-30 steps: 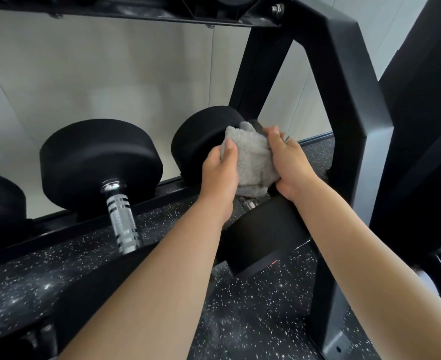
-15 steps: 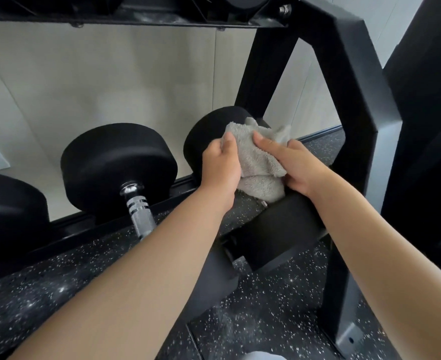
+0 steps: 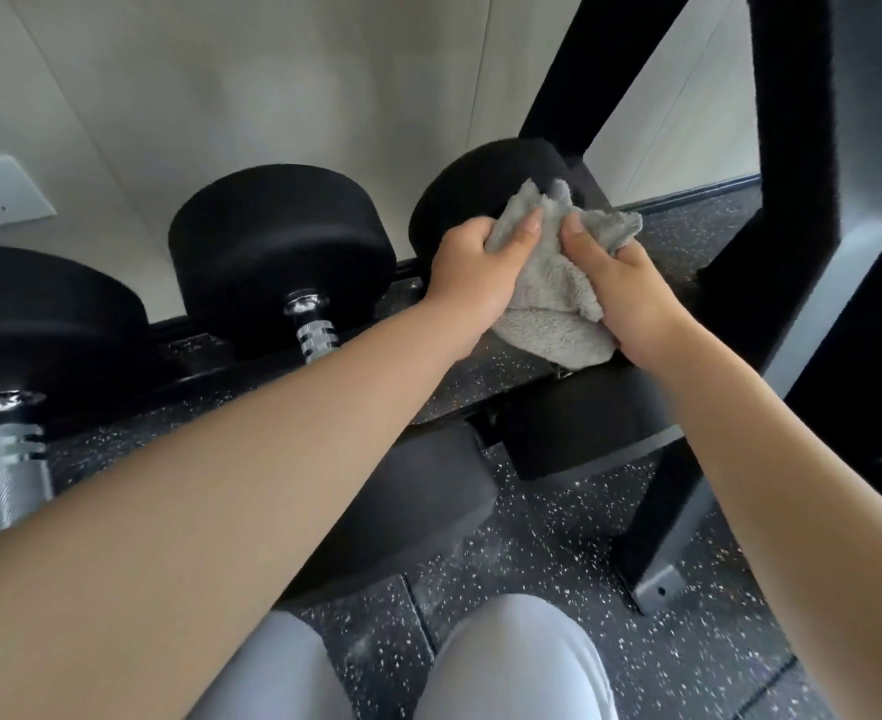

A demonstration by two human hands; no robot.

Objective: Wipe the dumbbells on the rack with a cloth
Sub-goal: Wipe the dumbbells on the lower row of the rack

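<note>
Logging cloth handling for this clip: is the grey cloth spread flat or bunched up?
Bunched up. The grey cloth is crumpled into folds, gripped by the left hand and right hand at the rightmost dumbbell.

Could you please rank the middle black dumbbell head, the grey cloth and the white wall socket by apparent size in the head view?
1. middle black round dumbbell head
2. grey fluffy cloth, partly hidden
3. white wall socket, farther away, at the frame's edge

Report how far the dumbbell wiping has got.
Done: nothing the picture can confirm. In hand: left hand and right hand both grip the grey cloth at the rightmost dumbbell. Left: possibly the middle dumbbell and left dumbbell, neither touched.
</note>
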